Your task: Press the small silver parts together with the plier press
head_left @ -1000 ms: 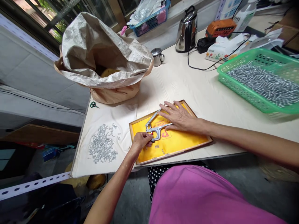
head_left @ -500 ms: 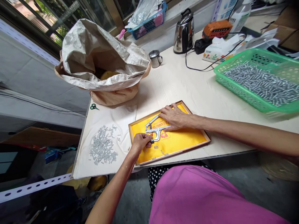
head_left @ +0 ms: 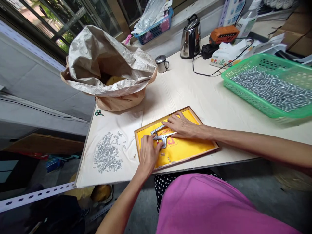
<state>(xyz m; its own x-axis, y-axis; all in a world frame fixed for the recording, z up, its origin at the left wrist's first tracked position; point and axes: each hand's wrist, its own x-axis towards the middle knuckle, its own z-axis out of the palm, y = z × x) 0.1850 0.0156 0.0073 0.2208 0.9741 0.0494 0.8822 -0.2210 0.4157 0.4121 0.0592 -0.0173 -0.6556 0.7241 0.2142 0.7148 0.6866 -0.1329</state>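
A silver hand tool with two long handles (head_left: 164, 140) lies over a wooden-framed tray lined in yellow (head_left: 195, 146). My right hand (head_left: 183, 126) is wrapped round its handles. At the tool's head, my left hand (head_left: 149, 151) has its fingers closed on the tool and covers part of it. A few small metal pins (head_left: 162, 154) rest on the yellow lining below the tool. Left of the tray, a pile of small metal pins (head_left: 107, 154) is spread on a white cloth (head_left: 84, 175).
A large open sack (head_left: 119, 102) stands behind the tray. A green basket of metal parts (head_left: 246, 97) is at the right. Farther back are a lidded metal cup (head_left: 161, 64), a kettle (head_left: 190, 39) and a black cable. Small scissors (head_left: 99, 112) lie near the left edge.
My left hand has moved up over the tool's head, with its fingers now across it rather than pinched at its lower end. The tool's handle is tilted slightly lower.
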